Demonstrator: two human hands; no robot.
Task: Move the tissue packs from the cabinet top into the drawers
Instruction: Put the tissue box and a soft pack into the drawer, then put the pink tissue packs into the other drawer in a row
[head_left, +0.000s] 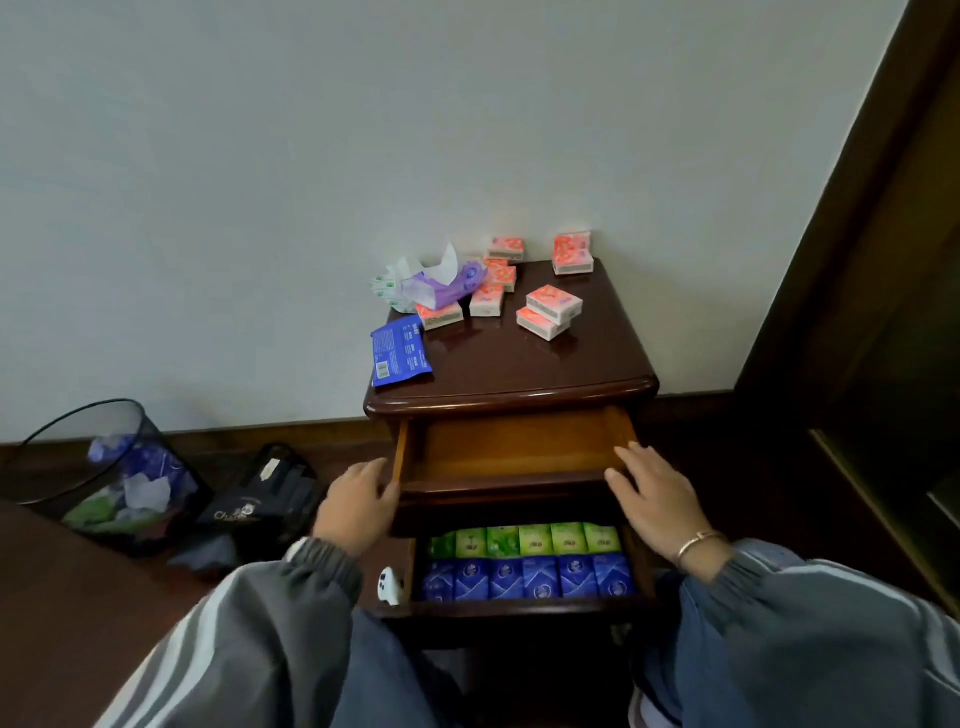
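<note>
Pale wall (260, 182) behind a dark wooden bedside cabinet, where I kneel with both drawers pulled out. On the cabinet top (509, 358) lie the pink tissue packs (554, 301), some stacked and one standing by the wall, beside a purple soft pack (441, 283) with a tissue sticking up, green-and-white packs (387, 291) at the back left, and a flat blue pack (400, 353) overhanging the left edge. The upper drawer (509, 441) shows only its bare wooden floor. The lower drawer (519, 608) holds a row of green packs (535, 539) behind a row of blue packs (540, 578). My right hand (654, 499) rests flat, fingers straight, on the upper drawer's right front corner and holds nothing. My left hand (358, 504) sits at the left front corner with fingers loosely curled, and I cannot tell whether they grip the wood. The packs look light and squashy in slick film, so I judge a gentle pinch across the short sides is best. The blue pack looks floppy and would want a hold near its middle. A mesh waste bin (104, 467) stands on the floor to the left.
</note>
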